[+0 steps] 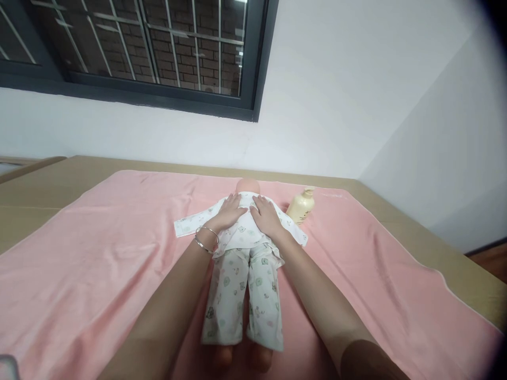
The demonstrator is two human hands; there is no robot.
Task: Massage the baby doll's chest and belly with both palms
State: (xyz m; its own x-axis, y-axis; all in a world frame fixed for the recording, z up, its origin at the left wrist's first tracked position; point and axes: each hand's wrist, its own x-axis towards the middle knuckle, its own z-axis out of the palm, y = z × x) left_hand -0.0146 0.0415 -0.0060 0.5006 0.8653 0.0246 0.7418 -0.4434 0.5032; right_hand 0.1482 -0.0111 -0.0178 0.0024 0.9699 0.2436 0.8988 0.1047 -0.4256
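A baby doll (248, 186) lies stretched out on a pink cloth, its head toward the wall and its feet toward me. It wears a white printed long-sleeved top (243, 232) and matching trousers (227, 295). My left hand (232, 211) rests flat on the left side of the doll's upper body, fingers extended; a silver bangle circles that wrist. On the right side of the upper body lies my right hand (265, 215), its fingers spread. Both palms touch the top, and neither hand grips anything. The doll's bare feet show below the trouser hems.
A pale yellow pump bottle (301, 206) leans at the right, by the doll's sleeve. The pink cloth (119, 264) has wrinkles and covers much of a wooden surface (51, 195). Behind stand a white wall (325, 95) and a dark-framed barred window (158, 47).
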